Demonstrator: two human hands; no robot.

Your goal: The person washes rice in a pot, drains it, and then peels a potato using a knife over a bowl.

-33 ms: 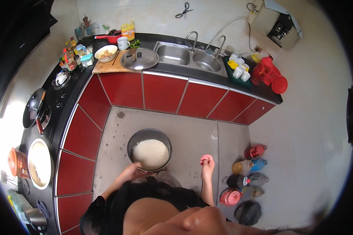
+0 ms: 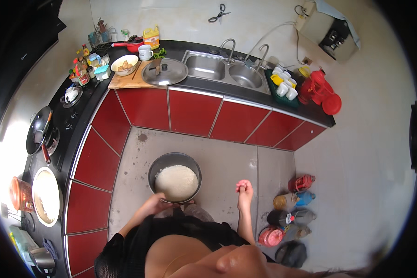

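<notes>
In front of my body is a dark grey round pot (image 2: pixel 197 163), part filled with white rice (image 2: pixel 177 181). My left hand (image 2: pixel 156 203) grips its near left edge, with the fingers partly hidden by the pot wall. The pot is level and held above the floor, close to my waist. Off to the right and apart from the pot, my right hand (image 2: pixel 244 187) is raised with its fingers curled in, and nothing shows in it.
Red cabinets (image 2: pixel 192 111) run along the left and far sides under a black counter. A double sink (image 2: pixel 208 67) and a pot lid (image 2: pixel 165 72) are there. A wok (image 2: pixel 38 134) and a wide basin (image 2: pixel 47 197) stand left. Several bottles (image 2: pixel 303 215) line the floor at right.
The whole view shifts very slightly. The pot and both hands keep the same arrangement, with the left hand still on the pot.
</notes>
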